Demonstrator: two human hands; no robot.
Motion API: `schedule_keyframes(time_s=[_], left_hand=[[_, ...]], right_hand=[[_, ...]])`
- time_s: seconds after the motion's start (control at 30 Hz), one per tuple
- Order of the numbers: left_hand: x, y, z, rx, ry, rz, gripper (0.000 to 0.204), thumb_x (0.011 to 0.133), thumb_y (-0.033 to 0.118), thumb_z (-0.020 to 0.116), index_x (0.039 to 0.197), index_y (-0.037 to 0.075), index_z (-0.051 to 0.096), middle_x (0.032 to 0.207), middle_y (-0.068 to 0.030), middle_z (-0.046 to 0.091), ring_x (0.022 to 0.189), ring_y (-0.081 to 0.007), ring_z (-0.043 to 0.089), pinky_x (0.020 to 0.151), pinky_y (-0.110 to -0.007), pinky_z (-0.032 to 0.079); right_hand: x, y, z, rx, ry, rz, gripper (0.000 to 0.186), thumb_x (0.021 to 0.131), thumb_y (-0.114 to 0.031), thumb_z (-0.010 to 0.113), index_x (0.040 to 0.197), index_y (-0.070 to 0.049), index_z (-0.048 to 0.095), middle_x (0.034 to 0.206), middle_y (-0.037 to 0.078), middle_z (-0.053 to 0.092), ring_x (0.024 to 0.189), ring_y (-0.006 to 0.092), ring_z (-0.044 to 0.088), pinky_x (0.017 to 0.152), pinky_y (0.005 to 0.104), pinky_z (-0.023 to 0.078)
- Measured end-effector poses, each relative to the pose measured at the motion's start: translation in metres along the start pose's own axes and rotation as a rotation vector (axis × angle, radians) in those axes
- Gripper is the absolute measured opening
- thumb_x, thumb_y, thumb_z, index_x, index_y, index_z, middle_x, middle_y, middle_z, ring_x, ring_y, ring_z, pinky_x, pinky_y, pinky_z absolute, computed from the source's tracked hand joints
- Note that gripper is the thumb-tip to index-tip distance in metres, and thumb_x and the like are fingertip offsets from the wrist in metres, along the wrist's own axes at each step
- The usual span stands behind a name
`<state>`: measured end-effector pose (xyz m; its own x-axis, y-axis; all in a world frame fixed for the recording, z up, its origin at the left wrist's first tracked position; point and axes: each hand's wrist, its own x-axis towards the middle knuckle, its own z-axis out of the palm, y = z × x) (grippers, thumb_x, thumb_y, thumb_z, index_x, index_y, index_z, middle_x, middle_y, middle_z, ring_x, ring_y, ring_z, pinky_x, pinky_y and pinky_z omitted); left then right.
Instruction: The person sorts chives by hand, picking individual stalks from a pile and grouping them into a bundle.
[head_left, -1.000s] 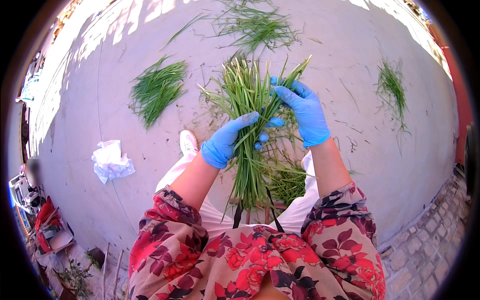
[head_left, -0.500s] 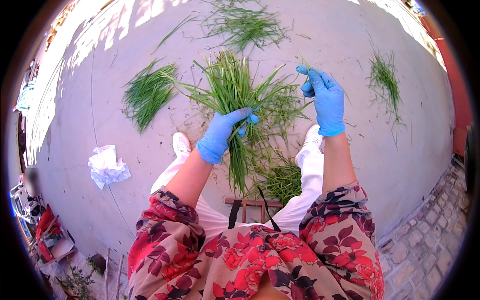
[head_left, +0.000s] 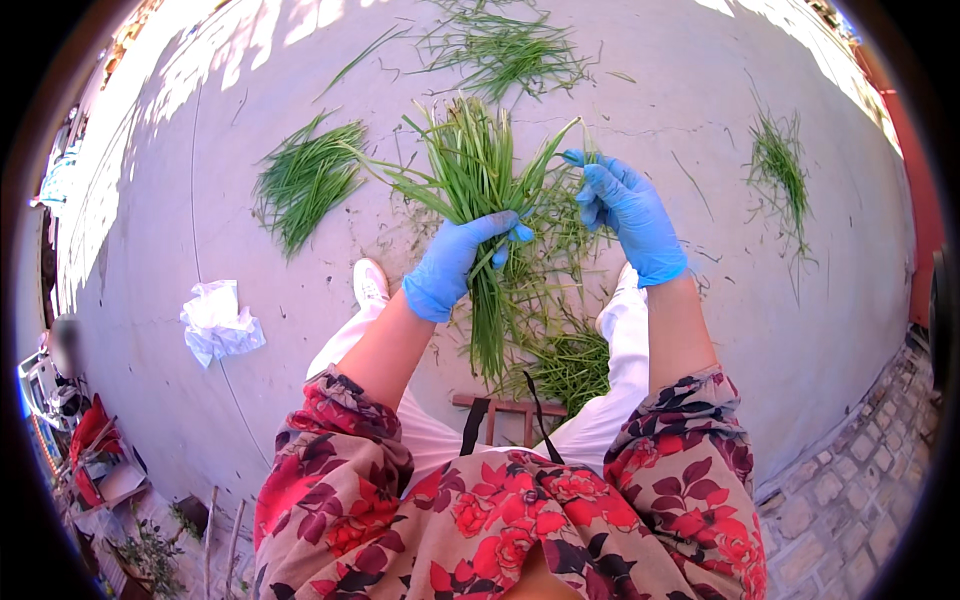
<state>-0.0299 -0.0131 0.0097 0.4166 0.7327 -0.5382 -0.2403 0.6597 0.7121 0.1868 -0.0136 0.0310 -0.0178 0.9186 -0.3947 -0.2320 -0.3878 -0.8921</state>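
Observation:
My left hand (head_left: pixel 450 262), in a blue glove, is closed around the middle of a bunch of long green grass-like stems (head_left: pixel 470 160), pale ends upward and leaves hanging below. My right hand (head_left: pixel 630 220), also gloved, is at the bunch's upper right, thumb and fingers pinched on a thin stalk (head_left: pixel 590 140). Loose cuttings (head_left: pixel 565 260) lie on the concrete beneath, with a denser green heap (head_left: pixel 565 365) between my legs beside a small reddish-brown frame (head_left: pixel 500 410) with black straps.
Piles of green stems lie at the left (head_left: pixel 305 185), top (head_left: pixel 510 55) and right (head_left: pixel 778 170). A crumpled white plastic sheet (head_left: pixel 220 320) is at left. Paving stones (head_left: pixel 840 460) border the lower right, a red wall (head_left: pixel 905 200) the right edge. Assorted clutter (head_left: pixel 95 450) sits at lower left.
My right hand pulled away from the bunch to the right, then moved slightly back toward it with a thin stalk. My left hand still grips the bunch, whose top leaves have spread outward.

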Motion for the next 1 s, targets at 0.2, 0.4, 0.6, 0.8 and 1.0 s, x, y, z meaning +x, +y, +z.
schedule_keyframes(time_s=[0.2, 0.4, 0.6, 0.8, 1.0], left_hand=[[0.003, -0.002, 0.005, -0.028, -0.055, -0.037, 0.027, 0.084, 0.019, 0.058, 0.105, 0.002, 0.058, 0.088, -0.0076, 0.065, 0.060, -0.0099, 0.055, 0.051, -0.021, 0.046], [0.005, 0.000, -0.009, -0.152, -0.038, -0.008, 0.028, 0.085, 0.020, 0.057, 0.105, 0.001, 0.059, 0.091, -0.0078, 0.065, 0.068, -0.0129, 0.059, 0.062, -0.026, 0.051], [-0.005, 0.012, 0.001, -0.067, -0.054, 0.019, 0.027, 0.084, 0.015, 0.059, 0.106, 0.000, 0.058, 0.093, -0.0076, 0.064, 0.077, -0.0151, 0.062, 0.064, -0.026, 0.051], [0.002, -0.006, 0.002, 0.070, -0.104, 0.066, 0.027, 0.082, 0.010, 0.059, 0.107, -0.001, 0.056, 0.091, -0.0079, 0.064, 0.075, -0.0164, 0.063, 0.062, -0.027, 0.051], [0.005, -0.006, 0.004, 0.109, -0.075, 0.029, 0.029, 0.081, 0.007, 0.056, 0.108, -0.003, 0.055, 0.094, -0.0098, 0.064, 0.075, -0.0164, 0.062, 0.061, -0.024, 0.049]], right_hand=[[0.005, 0.013, 0.016, -0.112, 0.000, 0.042, 0.023, 0.087, -0.027, 0.059, 0.093, -0.006, 0.064, 0.063, -0.002, 0.053, 0.053, 0.0061, 0.048, 0.051, 0.0202, 0.039], [0.005, 0.001, -0.022, -0.225, 0.088, -0.036, 0.020, 0.088, -0.024, 0.056, 0.091, -0.006, 0.064, 0.064, -0.001, 0.054, 0.052, 0.0056, 0.046, 0.050, 0.0209, 0.038], [0.008, 0.014, -0.056, -1.525, 0.295, -0.262, 0.032, 0.086, -0.026, 0.058, 0.104, 0.001, 0.062, 0.085, 0.009, 0.064, 0.078, 0.0157, 0.059, 0.071, 0.0274, 0.047], [0.009, 0.001, 0.001, -0.270, 0.157, -0.234, 0.036, 0.085, -0.026, 0.060, 0.109, 0.001, 0.061, 0.093, 0.007, 0.065, 0.084, 0.0174, 0.059, 0.077, 0.0292, 0.047], [0.005, -0.022, -0.025, 0.078, 0.350, -0.337, 0.022, 0.088, -0.020, 0.056, 0.100, -0.004, 0.065, 0.091, 0.004, 0.065, 0.073, 0.0094, 0.057, 0.067, 0.0260, 0.050]])
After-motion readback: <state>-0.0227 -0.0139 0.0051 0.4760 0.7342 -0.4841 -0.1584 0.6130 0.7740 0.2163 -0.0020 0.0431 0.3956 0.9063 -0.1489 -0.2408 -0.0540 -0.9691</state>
